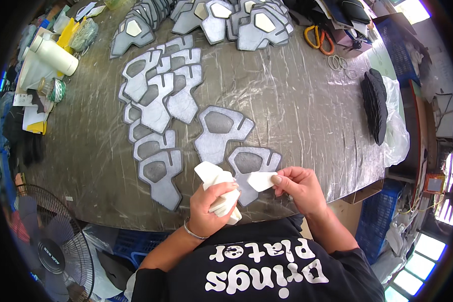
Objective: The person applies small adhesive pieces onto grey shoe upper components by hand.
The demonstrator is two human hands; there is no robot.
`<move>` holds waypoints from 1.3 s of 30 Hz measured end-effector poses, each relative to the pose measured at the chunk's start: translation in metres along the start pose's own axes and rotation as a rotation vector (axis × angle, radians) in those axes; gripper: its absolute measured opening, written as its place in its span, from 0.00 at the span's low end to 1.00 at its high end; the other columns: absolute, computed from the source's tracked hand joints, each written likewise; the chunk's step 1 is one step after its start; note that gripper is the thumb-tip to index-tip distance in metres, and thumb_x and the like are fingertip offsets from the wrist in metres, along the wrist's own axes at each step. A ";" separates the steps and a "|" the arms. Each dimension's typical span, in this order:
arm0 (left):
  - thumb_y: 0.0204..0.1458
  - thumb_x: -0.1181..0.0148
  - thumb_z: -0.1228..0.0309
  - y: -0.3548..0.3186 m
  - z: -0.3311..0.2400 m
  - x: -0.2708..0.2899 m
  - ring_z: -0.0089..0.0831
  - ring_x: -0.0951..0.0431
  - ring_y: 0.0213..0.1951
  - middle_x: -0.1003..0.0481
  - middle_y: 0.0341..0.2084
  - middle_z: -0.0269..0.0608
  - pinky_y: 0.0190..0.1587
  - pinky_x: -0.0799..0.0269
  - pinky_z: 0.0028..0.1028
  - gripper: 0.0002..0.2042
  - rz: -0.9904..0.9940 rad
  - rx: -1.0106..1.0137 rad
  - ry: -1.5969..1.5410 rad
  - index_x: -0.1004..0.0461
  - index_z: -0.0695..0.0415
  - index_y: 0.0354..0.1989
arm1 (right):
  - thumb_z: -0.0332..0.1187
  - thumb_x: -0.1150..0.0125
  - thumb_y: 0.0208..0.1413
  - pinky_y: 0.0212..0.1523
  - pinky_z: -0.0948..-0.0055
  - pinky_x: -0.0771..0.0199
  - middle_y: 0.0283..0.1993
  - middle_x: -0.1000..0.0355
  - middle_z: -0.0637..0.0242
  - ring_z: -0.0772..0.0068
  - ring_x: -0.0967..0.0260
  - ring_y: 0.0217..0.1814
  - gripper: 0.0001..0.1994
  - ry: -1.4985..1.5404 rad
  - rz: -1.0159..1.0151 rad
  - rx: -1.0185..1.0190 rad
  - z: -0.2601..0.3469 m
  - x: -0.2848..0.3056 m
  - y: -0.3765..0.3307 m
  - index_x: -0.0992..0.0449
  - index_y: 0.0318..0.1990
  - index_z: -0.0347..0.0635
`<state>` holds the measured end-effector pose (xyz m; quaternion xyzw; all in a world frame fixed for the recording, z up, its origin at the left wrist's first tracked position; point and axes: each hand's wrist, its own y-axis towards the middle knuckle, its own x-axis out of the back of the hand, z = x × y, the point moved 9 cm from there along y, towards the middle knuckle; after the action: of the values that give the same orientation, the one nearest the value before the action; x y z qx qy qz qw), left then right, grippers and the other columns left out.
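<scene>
My left hand (211, 201) is closed round a bundle of white flat pads (221, 178), fanned out unevenly. Between the thumb and fingers of my right hand (303, 190) is a single white pad (260, 180) with angled edges. It is over the lower part of a grey shaped panel (242, 182), which has a dark edge, a rounded recess and a slit. A similar grey panel (214, 146) lies just beyond it. Left of these, several overlapping grey panels (156, 109) form uneven rows, their recesses without white pads.
Farther back are stacks of grey panels (259, 38), some with cream pads in their recesses. Orange-handled scissors (319, 40) lie at the back right, a black bundle (374, 105) at the right edge. A white bottle (55, 55) stands left; a fan (53, 251) is below the table's left edge.
</scene>
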<state>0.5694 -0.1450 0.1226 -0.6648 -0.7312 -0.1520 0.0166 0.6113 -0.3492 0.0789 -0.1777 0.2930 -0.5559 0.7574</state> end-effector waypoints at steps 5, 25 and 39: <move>0.41 0.32 0.84 0.001 -0.003 -0.006 0.41 0.19 0.38 0.22 0.37 0.50 0.41 0.24 0.33 0.18 0.101 -0.091 0.030 0.28 0.59 0.42 | 0.32 0.38 0.59 0.29 0.82 0.26 0.29 0.23 0.64 0.81 0.27 0.27 0.10 -0.122 -0.157 -0.015 0.010 -0.004 0.011 0.22 0.38 0.30; 0.39 0.32 0.84 0.006 0.006 -0.012 0.47 0.21 0.47 0.22 0.39 0.48 0.46 0.24 0.36 0.21 0.219 0.021 -0.092 0.27 0.60 0.45 | 0.32 0.37 0.57 0.21 0.85 0.29 0.23 0.25 0.66 0.84 0.30 0.19 0.11 -0.283 -0.288 -0.133 0.008 -0.011 0.021 0.22 0.34 0.29; 0.38 0.33 0.81 0.021 0.005 -0.025 0.50 0.22 0.48 0.24 0.45 0.58 0.46 0.25 0.35 0.22 0.350 0.048 0.036 0.26 0.59 0.46 | 0.31 0.38 0.57 0.22 0.84 0.29 0.23 0.25 0.66 0.84 0.29 0.21 0.10 -0.288 -0.305 -0.099 0.009 -0.011 0.022 0.22 0.33 0.28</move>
<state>0.5940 -0.1665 0.1166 -0.7784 -0.6074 -0.1413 0.0717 0.6308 -0.3327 0.0752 -0.3346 0.1783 -0.6178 0.6889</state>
